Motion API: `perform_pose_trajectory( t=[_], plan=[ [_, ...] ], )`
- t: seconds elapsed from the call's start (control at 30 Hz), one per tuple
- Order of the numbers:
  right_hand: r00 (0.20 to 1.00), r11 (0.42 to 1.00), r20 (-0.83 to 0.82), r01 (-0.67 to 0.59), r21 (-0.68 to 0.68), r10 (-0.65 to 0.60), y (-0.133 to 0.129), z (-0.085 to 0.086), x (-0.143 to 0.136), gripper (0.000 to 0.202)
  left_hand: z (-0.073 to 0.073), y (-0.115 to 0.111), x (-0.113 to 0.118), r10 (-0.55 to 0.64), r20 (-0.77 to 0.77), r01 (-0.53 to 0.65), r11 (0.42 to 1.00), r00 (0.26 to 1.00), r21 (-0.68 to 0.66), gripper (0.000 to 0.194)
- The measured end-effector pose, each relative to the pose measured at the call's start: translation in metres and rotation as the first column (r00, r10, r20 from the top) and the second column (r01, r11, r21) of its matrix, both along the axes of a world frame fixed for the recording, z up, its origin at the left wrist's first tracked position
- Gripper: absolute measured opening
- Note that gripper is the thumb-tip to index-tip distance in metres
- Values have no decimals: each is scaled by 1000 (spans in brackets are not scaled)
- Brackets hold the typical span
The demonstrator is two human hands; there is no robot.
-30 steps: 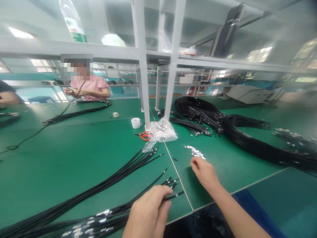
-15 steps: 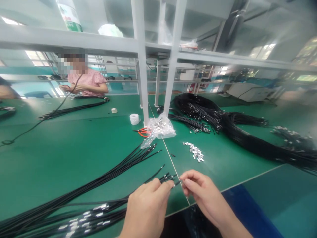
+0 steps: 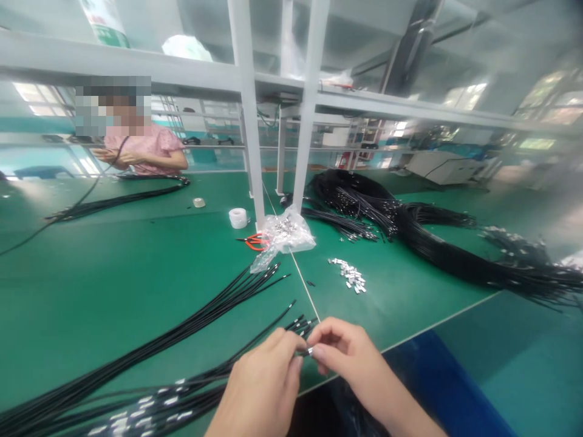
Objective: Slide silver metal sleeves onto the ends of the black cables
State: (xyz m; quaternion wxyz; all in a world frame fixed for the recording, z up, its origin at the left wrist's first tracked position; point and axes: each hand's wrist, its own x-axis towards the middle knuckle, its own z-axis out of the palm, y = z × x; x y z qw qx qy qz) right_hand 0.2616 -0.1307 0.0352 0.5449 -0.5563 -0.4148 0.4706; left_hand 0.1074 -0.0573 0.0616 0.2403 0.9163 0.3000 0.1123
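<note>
My left hand [image 3: 262, 382] is closed on the end of a black cable above the green table, thumb and forefinger pinching it. Facing it, my right hand [image 3: 350, 358] pinches a small silver metal piece [image 3: 310, 351] at that cable's tip; the fingertips hide most of it. Whether the piece sits around the tip or only beside it, I cannot tell. More black cables [image 3: 273, 331] fan out under and past my left hand, some with white or silver ends. Beyond my right hand lies a loose pile of small silver pieces [image 3: 350, 276].
A clear plastic bag [image 3: 291, 233] of metal pieces lies by the shelf posts, beside orange-handled pliers [image 3: 254, 242] and a white tape roll [image 3: 237, 218]. Large black cable coils [image 3: 428, 237] fill the right. Across the table, a person in pink [image 3: 146, 152] handles a cable.
My right hand has moved left and closed in on my left hand, and its fingertips now meet the cable end. The view has shifted slightly to the right.
</note>
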Motion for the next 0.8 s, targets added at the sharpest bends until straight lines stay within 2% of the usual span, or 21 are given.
perform_pose_trajectory(
  t=[0.07,0.17,0.3,0.37,0.43,0.5,0.57,0.63,0.7,0.8],
  plan=[
    [996,1000,-84,-10,-1,10,4,-3,-4,11,1,0,0,47,62,-39,992,997,-121,22],
    [994,1000,-111,-2,2,2,10,-9,-11,15,2,1,-3,86,149,-46,966,985,-255,23],
    [978,999,-207,23,34,-15,12,-13,-17,17,3,2,-5,96,231,-13,942,968,-336,23],
    [982,998,-186,42,42,-33,10,-11,-16,17,3,3,-4,98,238,-9,936,966,-351,19],
    [996,997,-65,66,43,-63,9,-7,-15,17,5,6,-4,90,219,-20,953,972,-301,11],
    [994,995,52,92,46,-94,7,-3,-13,16,7,10,-8,66,146,-38,981,987,-188,7],
    [987,992,105,117,50,-122,7,0,-15,15,9,15,-17,63,-23,-64,997,998,-39,11],
    [981,988,123,147,51,-153,7,3,-19,15,10,21,-26,118,-181,-99,989,977,109,9],
    [976,984,133,165,70,-173,9,5,-25,13,8,25,-30,162,-174,-130,975,971,182,11],
    [981,990,165,79,117,-98,13,6,-22,10,0,24,-25,74,-37,-71,994,997,85,15]
  ],
)
